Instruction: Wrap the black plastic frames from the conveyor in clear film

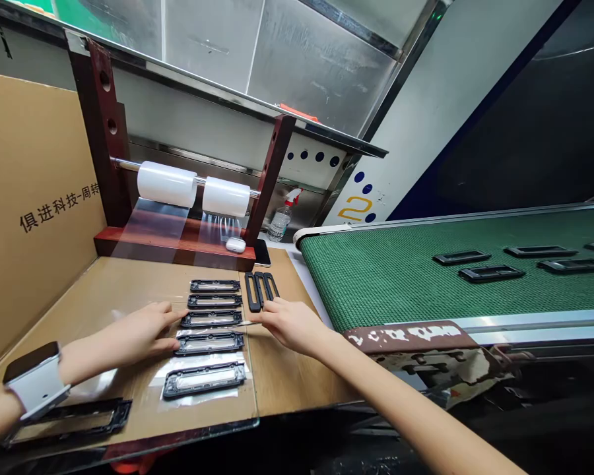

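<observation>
Several narrow black plastic frames lie in a column on the work surface, with clear film under some. My left hand [141, 333] is open, its thumb and index finger apart at the left ends of the middle frame [210, 319] and the frame below it [210, 344]. At the middle frame's right end, my right hand [290, 322] pinches a thin, pale, pointed thing [247, 323], too small to name. A larger frame with film [204, 380] lies nearest the front. Three black frames [262, 290] stand side by side behind my right fingers.
Two film rolls [167, 183] hang on a dark red wooden stand [178, 252]. A white case [235, 245], phone [262, 253] and spray bottle [280, 221] are nearby. The green conveyor belt [376, 284] carries black frames. A cardboard panel [34, 152] borders the left.
</observation>
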`<action>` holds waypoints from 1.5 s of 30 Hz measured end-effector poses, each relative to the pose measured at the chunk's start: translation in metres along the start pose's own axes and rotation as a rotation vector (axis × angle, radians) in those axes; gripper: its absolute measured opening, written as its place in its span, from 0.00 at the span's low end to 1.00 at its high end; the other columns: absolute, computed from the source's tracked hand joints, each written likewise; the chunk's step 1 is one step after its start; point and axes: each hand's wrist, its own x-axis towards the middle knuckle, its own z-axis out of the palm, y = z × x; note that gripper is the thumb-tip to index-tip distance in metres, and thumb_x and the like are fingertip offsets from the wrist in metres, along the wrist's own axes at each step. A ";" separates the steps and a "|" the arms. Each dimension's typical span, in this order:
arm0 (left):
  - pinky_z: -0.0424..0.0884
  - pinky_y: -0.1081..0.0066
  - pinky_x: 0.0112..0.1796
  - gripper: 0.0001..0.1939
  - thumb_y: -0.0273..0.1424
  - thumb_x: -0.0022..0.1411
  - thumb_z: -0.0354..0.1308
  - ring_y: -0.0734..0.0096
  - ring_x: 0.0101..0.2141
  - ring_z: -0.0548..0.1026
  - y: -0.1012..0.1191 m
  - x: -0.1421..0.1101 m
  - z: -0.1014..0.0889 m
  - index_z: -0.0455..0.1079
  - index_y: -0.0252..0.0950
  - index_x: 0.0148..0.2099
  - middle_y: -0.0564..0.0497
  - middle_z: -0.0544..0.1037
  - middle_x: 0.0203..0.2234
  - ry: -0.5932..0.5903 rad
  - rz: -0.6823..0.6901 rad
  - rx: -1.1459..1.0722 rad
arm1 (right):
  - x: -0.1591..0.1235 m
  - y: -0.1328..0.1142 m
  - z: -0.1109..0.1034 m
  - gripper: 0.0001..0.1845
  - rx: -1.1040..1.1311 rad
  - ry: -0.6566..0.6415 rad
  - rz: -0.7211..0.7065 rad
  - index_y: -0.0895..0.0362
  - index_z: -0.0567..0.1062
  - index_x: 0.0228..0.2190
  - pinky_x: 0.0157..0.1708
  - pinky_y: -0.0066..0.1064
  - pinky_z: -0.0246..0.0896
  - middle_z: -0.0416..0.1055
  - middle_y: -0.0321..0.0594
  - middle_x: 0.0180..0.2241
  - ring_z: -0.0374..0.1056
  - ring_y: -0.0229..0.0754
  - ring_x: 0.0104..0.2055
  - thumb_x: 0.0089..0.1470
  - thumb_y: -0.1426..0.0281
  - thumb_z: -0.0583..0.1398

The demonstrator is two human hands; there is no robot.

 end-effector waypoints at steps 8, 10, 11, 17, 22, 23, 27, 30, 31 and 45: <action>0.67 0.55 0.44 0.23 0.42 0.63 0.52 0.48 0.43 0.73 -0.001 0.012 -0.016 0.72 0.42 0.56 0.41 0.75 0.42 0.089 0.022 0.182 | -0.023 0.021 -0.026 0.16 -0.022 0.028 0.160 0.50 0.77 0.50 0.34 0.29 0.62 0.73 0.40 0.37 0.68 0.43 0.42 0.65 0.73 0.55; 0.66 0.54 0.46 0.22 0.41 0.63 0.52 0.47 0.45 0.72 -0.003 0.020 -0.021 0.72 0.41 0.56 0.40 0.74 0.43 0.115 0.017 0.236 | -0.012 0.013 -0.027 0.16 0.008 0.086 0.180 0.48 0.75 0.52 0.36 0.30 0.62 0.72 0.40 0.38 0.67 0.42 0.42 0.65 0.72 0.55; 0.66 0.54 0.47 0.22 0.40 0.63 0.53 0.47 0.45 0.71 -0.004 0.024 -0.022 0.72 0.40 0.56 0.40 0.74 0.43 0.120 0.013 0.264 | -0.002 0.007 -0.025 0.17 0.024 0.105 0.160 0.48 0.75 0.52 0.36 0.30 0.62 0.72 0.40 0.39 0.67 0.43 0.43 0.66 0.72 0.55; 0.64 0.50 0.49 0.21 0.40 0.62 0.58 0.50 0.49 0.70 -0.005 0.037 -0.021 0.72 0.40 0.56 0.43 0.75 0.44 0.087 -0.012 0.381 | 0.070 -0.032 -0.002 0.17 0.077 0.110 -0.005 0.46 0.73 0.54 0.38 0.30 0.65 0.72 0.39 0.41 0.66 0.43 0.47 0.67 0.69 0.53; 0.64 0.49 0.50 0.21 0.42 0.64 0.57 0.51 0.49 0.71 -0.002 0.035 -0.022 0.71 0.41 0.56 0.44 0.75 0.45 0.054 -0.009 0.427 | 0.094 -0.040 0.006 0.18 0.084 0.103 -0.074 0.46 0.73 0.54 0.39 0.31 0.66 0.73 0.39 0.43 0.67 0.44 0.48 0.66 0.70 0.53; 0.64 0.49 0.50 0.21 0.42 0.64 0.57 0.51 0.49 0.71 -0.001 0.035 -0.023 0.71 0.41 0.56 0.44 0.75 0.45 0.048 -0.010 0.434 | 0.095 -0.039 0.006 0.18 0.085 0.101 -0.085 0.46 0.72 0.54 0.40 0.32 0.66 0.73 0.38 0.43 0.67 0.44 0.48 0.66 0.70 0.53; 0.63 0.49 0.51 0.22 0.42 0.64 0.57 0.51 0.50 0.71 0.000 0.035 -0.024 0.70 0.41 0.57 0.44 0.75 0.46 0.029 -0.013 0.452 | 0.090 -0.032 0.006 0.18 0.086 0.086 -0.101 0.47 0.73 0.54 0.41 0.32 0.66 0.73 0.38 0.43 0.67 0.44 0.48 0.67 0.71 0.52; 0.64 0.49 0.51 0.22 0.43 0.64 0.57 0.51 0.51 0.70 0.000 0.036 -0.025 0.70 0.41 0.58 0.44 0.75 0.46 0.022 -0.013 0.461 | 0.083 -0.023 0.004 0.18 0.082 0.067 -0.087 0.47 0.73 0.54 0.39 0.33 0.66 0.73 0.39 0.43 0.67 0.44 0.48 0.66 0.72 0.53; 0.64 0.49 0.51 0.22 0.43 0.64 0.57 0.51 0.50 0.71 0.000 0.036 -0.025 0.70 0.41 0.57 0.44 0.75 0.46 0.020 -0.012 0.464 | 0.081 -0.020 0.004 0.18 0.079 0.060 -0.083 0.48 0.73 0.54 0.38 0.33 0.66 0.73 0.39 0.44 0.67 0.45 0.48 0.66 0.72 0.53; 0.65 0.49 0.51 0.21 0.44 0.64 0.57 0.54 0.50 0.71 -0.002 0.036 -0.022 0.70 0.42 0.56 0.46 0.75 0.46 0.028 -0.015 0.494 | 0.054 0.007 -0.001 0.16 0.037 -0.007 -0.008 0.48 0.75 0.52 0.38 0.31 0.63 0.74 0.40 0.43 0.67 0.44 0.47 0.65 0.71 0.55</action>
